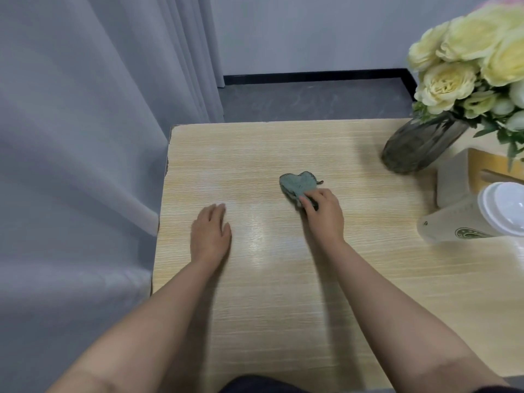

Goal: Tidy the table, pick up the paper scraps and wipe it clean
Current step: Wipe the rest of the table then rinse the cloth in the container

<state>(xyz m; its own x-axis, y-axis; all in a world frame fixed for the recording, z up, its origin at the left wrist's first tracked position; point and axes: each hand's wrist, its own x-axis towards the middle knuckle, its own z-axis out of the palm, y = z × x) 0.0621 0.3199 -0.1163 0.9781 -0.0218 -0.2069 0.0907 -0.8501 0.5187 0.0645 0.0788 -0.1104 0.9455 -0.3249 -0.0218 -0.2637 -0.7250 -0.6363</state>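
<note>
The right hand [323, 211] grips a crumpled green cloth [297, 184] against the wooden desk [283, 279], the cloth bunching out just beyond its fingers. The left hand [210, 234] rests flat on the desk, fingers relaxed and straight, well apart to the left. A lidded cup [476, 219] and a vase of yellow flowers [419, 146] stand far right of the right hand.

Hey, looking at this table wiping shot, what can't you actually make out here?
Head view only:
- Cloth: the near end is covered by the right hand, so the grip is partly hidden.
- Cup: cut off by the right edge; logo too small to read.
- Yellow box: hidden behind the vase leaves and cup.
- Table under the left hand: covered.
- Paper scraps: none visible.
</note>
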